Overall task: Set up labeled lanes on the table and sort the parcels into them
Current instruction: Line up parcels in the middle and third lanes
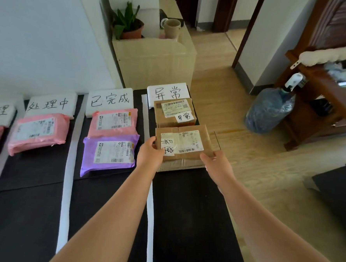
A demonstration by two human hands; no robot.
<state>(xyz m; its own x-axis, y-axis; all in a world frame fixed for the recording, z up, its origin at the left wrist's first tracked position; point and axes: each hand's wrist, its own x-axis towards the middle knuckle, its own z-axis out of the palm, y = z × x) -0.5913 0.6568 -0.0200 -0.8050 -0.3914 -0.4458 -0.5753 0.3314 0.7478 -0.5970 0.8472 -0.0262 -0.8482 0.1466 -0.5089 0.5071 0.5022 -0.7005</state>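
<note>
A brown cardboard parcel [184,145] with a handwritten white sticker lies in the rightmost lane of the black table [193,213]. My left hand [149,154] grips its left edge and my right hand [213,163] grips its near right corner. Behind it sits a second cardboard parcel [174,112], below the white lane sign [167,92]. The lane to the left holds a pink mailer [113,122] and a purple mailer [109,154] under its own sign [110,101]. Further left, another pink mailer [38,132] lies under a third sign [51,105].
White strips [66,185] divide the lanes. A pale wooden cabinet [152,62] with a potted plant [127,24] and a cup [172,28] stands behind the table. A water jug [268,110] and a dark wooden shelf [320,95] stand on the floor to the right.
</note>
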